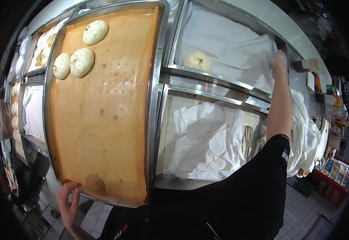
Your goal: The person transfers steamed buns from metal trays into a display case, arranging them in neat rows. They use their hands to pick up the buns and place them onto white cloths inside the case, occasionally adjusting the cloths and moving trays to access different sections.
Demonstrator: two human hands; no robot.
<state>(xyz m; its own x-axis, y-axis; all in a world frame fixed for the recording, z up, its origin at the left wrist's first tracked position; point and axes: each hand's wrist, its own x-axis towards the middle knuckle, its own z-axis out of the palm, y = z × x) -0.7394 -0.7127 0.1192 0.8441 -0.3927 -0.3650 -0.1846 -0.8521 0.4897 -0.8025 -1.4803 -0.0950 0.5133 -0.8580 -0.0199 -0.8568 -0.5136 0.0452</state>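
Observation:
My right hand [277, 61], in a clear plastic glove, reaches to the right end of a steel tray lined with white cloth [222, 39]. It touches or nearly touches the raised edge of that cloth; blur hides whether the fingers grip it. One steamed bun [197, 61] with a green speck on top sits at the tray's near left corner. On the left, my left hand [69, 199] is at the near left corner of a large metal tray [155, 99], thumb and forefinger apart. Three pleated buns [82, 62] sit at that tray's far left, on an orange mesh mat [102, 132].
Before me, a lower tray holds crumpled white cloth [207, 141] and slotted metal spatulas [247, 138]. More white cloth [301, 135] is heaped beyond my right forearm. Leftward stand trays with a white cloth [33, 109] and round buns [15, 120]. A container [307, 65] stands far right.

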